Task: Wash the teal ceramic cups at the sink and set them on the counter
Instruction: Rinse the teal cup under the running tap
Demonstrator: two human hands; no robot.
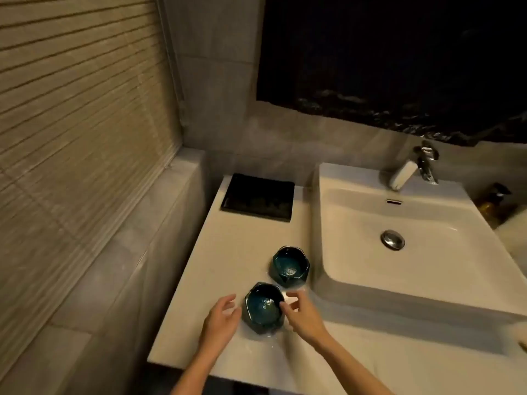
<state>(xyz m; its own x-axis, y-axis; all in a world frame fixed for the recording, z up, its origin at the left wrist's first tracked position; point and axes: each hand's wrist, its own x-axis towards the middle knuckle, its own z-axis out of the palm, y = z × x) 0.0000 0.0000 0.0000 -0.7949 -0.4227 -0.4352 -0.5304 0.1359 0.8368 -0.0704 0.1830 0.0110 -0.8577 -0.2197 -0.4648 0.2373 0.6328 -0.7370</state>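
Two dark teal ceramic cups stand upright on the white counter (216, 283), left of the sink (427, 292). The far cup (289, 267) is close to the sink's left wall. The near cup (263, 307) sits between my hands, with a wet sheen on the counter around its base. My left hand (222, 315) hovers just left of it with its fingers spread and relaxed, holding nothing. My right hand (302, 312) is at the cup's right side, its fingertips against the rim and its thumb lifted above.
A chrome tap (413, 166) stands at the back of the basin, and the drain plug (393, 239) is in the middle. A black tray (258, 199) lies at the counter's back left. A dark pump bottle (493, 201) stands right of the sink. The counter's front edge is near my wrists.
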